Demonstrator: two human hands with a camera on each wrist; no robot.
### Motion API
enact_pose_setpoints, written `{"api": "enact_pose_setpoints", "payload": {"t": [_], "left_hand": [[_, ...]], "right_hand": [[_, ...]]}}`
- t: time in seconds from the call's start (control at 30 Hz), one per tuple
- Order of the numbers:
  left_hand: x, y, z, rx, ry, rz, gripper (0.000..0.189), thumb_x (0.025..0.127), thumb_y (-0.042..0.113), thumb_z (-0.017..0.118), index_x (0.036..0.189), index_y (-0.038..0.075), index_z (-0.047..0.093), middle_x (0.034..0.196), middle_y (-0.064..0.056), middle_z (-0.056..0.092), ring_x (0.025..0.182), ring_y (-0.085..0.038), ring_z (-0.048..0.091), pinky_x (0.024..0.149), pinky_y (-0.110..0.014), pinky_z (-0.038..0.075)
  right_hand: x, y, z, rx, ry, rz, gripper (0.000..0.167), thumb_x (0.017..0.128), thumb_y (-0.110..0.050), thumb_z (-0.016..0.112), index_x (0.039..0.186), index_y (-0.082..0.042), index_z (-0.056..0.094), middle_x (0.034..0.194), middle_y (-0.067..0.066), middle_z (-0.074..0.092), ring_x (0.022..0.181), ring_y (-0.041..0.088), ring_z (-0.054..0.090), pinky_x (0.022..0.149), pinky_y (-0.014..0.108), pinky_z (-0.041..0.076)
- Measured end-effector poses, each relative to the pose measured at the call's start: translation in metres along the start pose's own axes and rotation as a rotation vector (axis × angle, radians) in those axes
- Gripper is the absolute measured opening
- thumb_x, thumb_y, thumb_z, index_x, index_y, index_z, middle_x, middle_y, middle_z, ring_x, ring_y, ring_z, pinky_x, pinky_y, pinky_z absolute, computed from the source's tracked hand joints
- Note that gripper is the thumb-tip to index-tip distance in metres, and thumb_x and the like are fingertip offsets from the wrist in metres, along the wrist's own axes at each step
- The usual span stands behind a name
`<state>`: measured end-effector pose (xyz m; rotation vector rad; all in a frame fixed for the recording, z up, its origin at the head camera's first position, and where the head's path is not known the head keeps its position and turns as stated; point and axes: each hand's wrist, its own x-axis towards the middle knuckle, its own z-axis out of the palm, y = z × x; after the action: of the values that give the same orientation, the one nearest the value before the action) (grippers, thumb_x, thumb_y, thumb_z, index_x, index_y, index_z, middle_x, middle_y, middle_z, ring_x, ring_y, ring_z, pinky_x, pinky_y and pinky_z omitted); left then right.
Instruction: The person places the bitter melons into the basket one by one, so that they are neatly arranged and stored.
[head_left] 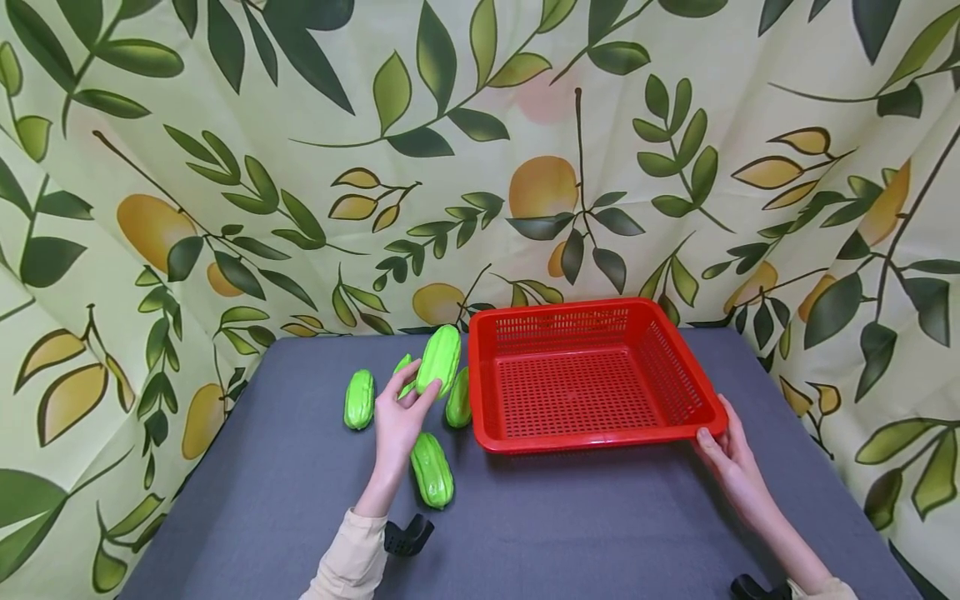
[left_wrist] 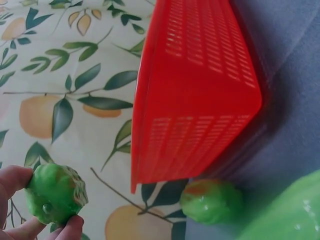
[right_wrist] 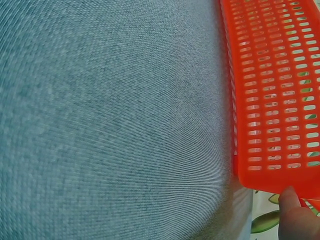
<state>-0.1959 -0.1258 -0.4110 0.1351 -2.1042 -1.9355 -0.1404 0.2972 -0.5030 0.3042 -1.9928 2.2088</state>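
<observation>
My left hand [head_left: 401,412] holds a bright green, ridged gourd [head_left: 439,360] between thumb and fingers, raised just left of the red basket. In the left wrist view the end of this gourd [left_wrist: 54,194] faces the camera, with a small stem nub. The red plastic basket [head_left: 600,440], with perforated walls and floor, has nothing inside it. At its front right corner my right hand [head_left: 729,446] grips the rim, thumb on top. In the right wrist view the thumb [right_wrist: 295,212] overlaps the basket's edge.
Similar green gourds lie on the grey-blue cloth [head_left: 585,525]: one far left [head_left: 359,400], one near the left forearm [head_left: 431,471], one against the basket's left side [head_left: 458,398]. Another is partly hidden behind the left hand. A leaf-and-fruit patterned curtain [head_left: 465,183] hangs behind the table.
</observation>
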Motion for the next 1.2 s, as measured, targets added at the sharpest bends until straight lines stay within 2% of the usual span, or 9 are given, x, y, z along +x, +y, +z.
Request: {"api": "enact_pose_setpoints", "payload": {"t": [0.37,0.57,0.67,0.77,0.8,0.93,1.0,1.03,1.2], "left_hand": [[0.017,0.004,0.022,0.026,-0.066,0.026,0.047,0.082,0.012,0.073,0.126,0.003,0.059,0.124,-0.019,0.059,0.107,-0.035,0.064,0.082,-0.021,0.054],[0.027,0.01,0.034,0.017,-0.091,0.062,0.045,0.081,0.011,0.074,0.124,0.003,0.06,0.121,-0.019,0.061,0.103,-0.034,0.066,0.077,-0.022,0.054],[0.032,0.015,0.041,0.024,-0.116,0.071,0.045,0.081,0.01,0.074,0.124,0.002,0.06,0.119,-0.019,0.061,0.103,-0.034,0.066,0.077,-0.025,0.055],[0.036,0.018,0.047,0.051,-0.134,0.082,0.045,0.081,0.012,0.074,0.124,0.003,0.061,0.117,-0.02,0.061,0.103,-0.034,0.066,0.08,-0.031,0.056],[0.035,0.023,0.048,0.061,-0.138,0.08,0.045,0.082,0.011,0.073,0.124,0.001,0.06,0.117,-0.021,0.061,0.104,-0.035,0.066,0.082,-0.034,0.056],[0.041,0.025,0.056,0.092,-0.143,0.072,0.046,0.081,0.014,0.074,0.124,0.003,0.061,0.117,-0.021,0.061,0.105,-0.035,0.066,0.085,-0.04,0.055],[0.043,0.027,0.061,0.118,-0.142,0.066,0.046,0.081,0.016,0.075,0.124,0.005,0.062,0.118,-0.02,0.061,0.105,-0.034,0.066,0.085,-0.041,0.055],[0.047,0.022,0.063,0.136,-0.138,0.068,0.046,0.081,0.019,0.075,0.123,0.007,0.062,0.118,-0.019,0.062,0.104,-0.033,0.066,0.085,-0.039,0.055],[0.051,0.026,0.074,0.188,-0.14,0.051,0.046,0.081,0.023,0.075,0.123,0.009,0.063,0.116,-0.016,0.063,0.104,-0.033,0.066,0.086,-0.039,0.055]], "right_hand": [[0.0,0.0,0.0,-0.007,0.011,0.002,0.069,0.1,-0.004,0.038,0.152,-0.011,-0.006,0.138,-0.014,0.033,0.114,-0.013,0.048,0.086,0.006,0.046],[0.0,0.0,0.0,-0.02,0.007,0.005,0.068,0.1,-0.003,0.037,0.152,-0.01,-0.007,0.14,-0.014,0.032,0.115,-0.014,0.048,0.085,0.006,0.046],[0.001,0.001,0.001,0.017,0.001,-0.023,0.069,0.1,-0.001,0.037,0.152,-0.007,-0.008,0.137,-0.014,0.035,0.116,-0.012,0.048,0.087,0.006,0.046],[0.001,0.002,0.002,0.059,-0.008,-0.058,0.069,0.099,0.0,0.037,0.151,-0.005,-0.007,0.135,-0.014,0.039,0.117,-0.01,0.049,0.088,0.006,0.045],[0.001,0.001,0.003,0.069,-0.009,-0.066,0.069,0.099,0.0,0.037,0.151,-0.005,-0.007,0.134,-0.014,0.039,0.117,-0.01,0.049,0.089,0.007,0.045],[-0.001,0.001,0.003,0.055,-0.005,-0.069,0.068,0.099,-0.001,0.039,0.152,-0.007,-0.003,0.133,-0.014,0.04,0.116,-0.01,0.05,0.088,0.007,0.045],[-0.001,0.001,0.002,0.044,-0.001,-0.065,0.068,0.099,-0.001,0.039,0.152,-0.007,-0.002,0.133,-0.015,0.04,0.115,-0.011,0.05,0.088,0.007,0.046],[-0.001,0.001,0.002,0.042,0.0,-0.062,0.067,0.099,-0.001,0.039,0.152,-0.008,-0.002,0.133,-0.015,0.04,0.115,-0.011,0.05,0.087,0.007,0.046],[-0.001,0.001,0.001,0.026,0.003,-0.04,0.068,0.099,-0.002,0.039,0.152,-0.009,-0.003,0.135,-0.014,0.038,0.115,-0.011,0.049,0.087,0.006,0.046]]}}
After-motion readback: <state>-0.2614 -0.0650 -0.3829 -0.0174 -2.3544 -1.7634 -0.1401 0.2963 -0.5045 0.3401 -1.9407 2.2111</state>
